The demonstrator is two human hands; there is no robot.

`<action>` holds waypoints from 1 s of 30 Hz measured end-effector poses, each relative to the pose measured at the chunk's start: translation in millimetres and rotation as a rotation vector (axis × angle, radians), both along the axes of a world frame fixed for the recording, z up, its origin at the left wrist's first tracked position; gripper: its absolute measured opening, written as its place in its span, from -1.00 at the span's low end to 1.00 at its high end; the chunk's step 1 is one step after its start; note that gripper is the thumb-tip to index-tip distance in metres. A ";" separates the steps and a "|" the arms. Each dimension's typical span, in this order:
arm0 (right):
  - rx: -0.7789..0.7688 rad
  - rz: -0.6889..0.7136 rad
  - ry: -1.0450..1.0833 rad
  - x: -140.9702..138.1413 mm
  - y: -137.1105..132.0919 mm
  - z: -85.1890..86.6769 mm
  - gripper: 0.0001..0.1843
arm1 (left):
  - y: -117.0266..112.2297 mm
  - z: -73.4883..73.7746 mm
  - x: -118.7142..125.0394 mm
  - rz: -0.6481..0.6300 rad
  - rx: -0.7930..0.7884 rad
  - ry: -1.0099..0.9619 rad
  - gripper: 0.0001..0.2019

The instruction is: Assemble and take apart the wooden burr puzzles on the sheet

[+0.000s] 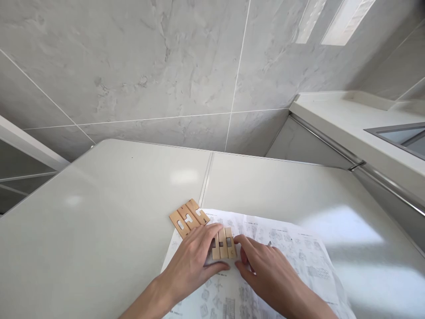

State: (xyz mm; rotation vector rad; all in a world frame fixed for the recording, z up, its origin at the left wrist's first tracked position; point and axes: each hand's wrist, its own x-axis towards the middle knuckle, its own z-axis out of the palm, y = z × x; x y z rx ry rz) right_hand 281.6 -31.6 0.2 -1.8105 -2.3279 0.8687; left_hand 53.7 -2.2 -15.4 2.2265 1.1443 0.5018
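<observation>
Left hand curves about three pale wooden pieces, its thumb and fingers apart, forefinger lying over their upper-left edge; the right hand has thumb and forefinger parted at their right side, though whether it touches them I cannot tell. Grey marbled wall fills the background. Before it stretches a glossy white table with a seam. On that lies a large printed sheet, the pale pieces side by side above it. Smaller, three browner slotted pieces sit by the sheet's upper-left corner, partly behind the left hand.
</observation>
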 end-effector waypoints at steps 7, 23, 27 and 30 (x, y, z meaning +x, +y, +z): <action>0.031 0.104 -0.009 -0.9 1.5 7.7 -0.75 | 5.2 4.2 1.6 -0.054 -0.027 -0.007 -0.21; -0.124 0.039 0.196 54.1 -4.3 38.8 -0.67 | -32.1 27.9 -55.9 0.437 -0.033 0.008 -0.46; -0.090 -0.093 0.208 88.4 -14.7 22.1 -0.69 | -39.4 16.2 -75.2 0.675 -0.019 0.098 -0.38; -0.114 -0.155 0.224 109.7 -23.9 6.2 -0.66 | -41.1 7.4 -77.2 0.723 -0.002 0.143 -0.38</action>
